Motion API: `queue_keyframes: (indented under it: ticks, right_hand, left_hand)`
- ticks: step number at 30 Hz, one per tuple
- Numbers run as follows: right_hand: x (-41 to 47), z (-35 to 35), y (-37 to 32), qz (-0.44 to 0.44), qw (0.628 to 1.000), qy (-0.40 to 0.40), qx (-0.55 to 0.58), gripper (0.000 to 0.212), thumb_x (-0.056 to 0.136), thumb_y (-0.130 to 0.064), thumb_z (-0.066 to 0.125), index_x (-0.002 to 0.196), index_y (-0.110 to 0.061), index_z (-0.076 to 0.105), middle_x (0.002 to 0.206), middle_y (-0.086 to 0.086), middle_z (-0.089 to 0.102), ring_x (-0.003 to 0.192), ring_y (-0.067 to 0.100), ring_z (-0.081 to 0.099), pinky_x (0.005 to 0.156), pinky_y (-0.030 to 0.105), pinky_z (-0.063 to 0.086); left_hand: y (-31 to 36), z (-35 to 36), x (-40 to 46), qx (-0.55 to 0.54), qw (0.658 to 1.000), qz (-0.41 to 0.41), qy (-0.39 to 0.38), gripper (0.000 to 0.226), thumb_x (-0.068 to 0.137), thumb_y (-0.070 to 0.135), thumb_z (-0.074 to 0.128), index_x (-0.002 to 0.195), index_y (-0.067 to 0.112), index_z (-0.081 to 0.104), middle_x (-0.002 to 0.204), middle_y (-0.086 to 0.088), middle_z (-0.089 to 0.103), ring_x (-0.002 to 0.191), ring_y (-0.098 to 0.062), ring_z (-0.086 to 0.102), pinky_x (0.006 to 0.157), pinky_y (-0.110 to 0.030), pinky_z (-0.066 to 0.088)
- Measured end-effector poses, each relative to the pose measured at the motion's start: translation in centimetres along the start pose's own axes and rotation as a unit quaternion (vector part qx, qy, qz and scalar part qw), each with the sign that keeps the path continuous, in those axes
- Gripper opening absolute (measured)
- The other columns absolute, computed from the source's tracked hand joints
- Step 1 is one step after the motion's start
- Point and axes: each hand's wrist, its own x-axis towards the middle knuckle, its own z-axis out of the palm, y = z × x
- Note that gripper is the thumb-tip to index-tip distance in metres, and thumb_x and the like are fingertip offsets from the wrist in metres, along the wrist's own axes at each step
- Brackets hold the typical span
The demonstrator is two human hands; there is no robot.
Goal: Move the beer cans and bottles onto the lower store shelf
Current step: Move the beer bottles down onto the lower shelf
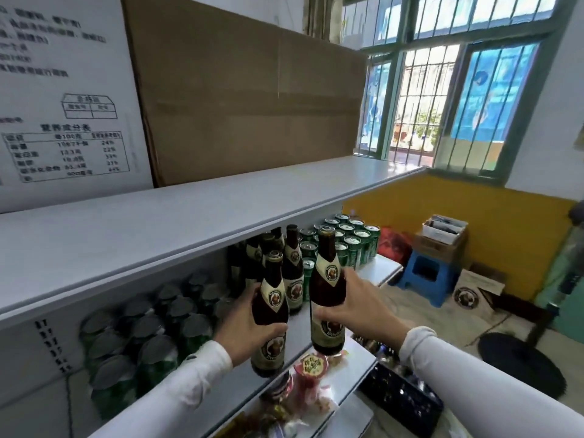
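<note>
While both hands — left, right — each grip a brown beer bottle, shelving is underway; next, set them beside the standing bottles on the lower shelf.

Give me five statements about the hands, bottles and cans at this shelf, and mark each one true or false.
1. Each hand grips a brown bottle. True: left hand holds the left bottle, right hand the right bottle.
2. The green cans lie toppled. False: they stand upright.
3. More brown bottles already stand on the shelf. True.
4. The right bottle is uncapped. False: its cap is on.
5. The blue stool sits on the top shelf. False: it is on the floor.
</note>
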Motion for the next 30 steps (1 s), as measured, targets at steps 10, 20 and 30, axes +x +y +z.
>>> queue_keyframes:
  ticks: [10,20,30]
  right_hand:
    - [9.1,2.2,6.3,-0.127,0.987,-0.088,0.045,0.066,0.067,-0.063,0.076,0.115,-0.032,0.043,0.099,-0.017,0.061,0.086,0.005,0.059,0.069,0.019,0.045]
    - [13.0,3.7,11.2,-0.199,0.961,-0.172,0.091,0.073,0.068,-0.056,0.076,0.126,-0.034,0.038,0.100,-0.017,0.057,0.096,0.014,0.064,0.075,0.025,0.045]
    - [15.0,6.1,11.2,-0.227,0.949,-0.183,0.121,0.068,0.075,-0.052,0.075,0.126,-0.024,0.040,0.115,-0.007,0.064,0.101,0.020,0.066,0.075,0.028,0.047]
  left_hand:
    - [-1.3,6.0,3.8,0.067,0.986,-0.111,0.109,0.080,0.057,0.046,0.083,0.126,0.025,0.047,0.113,0.013,0.060,0.103,-0.006,0.057,0.085,-0.019,0.044]
    - [0.5,11.0,5.2,0.062,0.950,-0.202,0.228,0.091,0.050,0.062,0.072,0.131,0.028,0.044,0.122,0.015,0.057,0.116,-0.009,0.055,0.096,-0.022,0.041]
    - [0.3,12.0,6.8,0.067,0.949,-0.198,0.236,0.077,0.067,0.039,0.082,0.131,0.026,0.042,0.132,0.010,0.051,0.120,-0.004,0.047,0.099,-0.019,0.039]
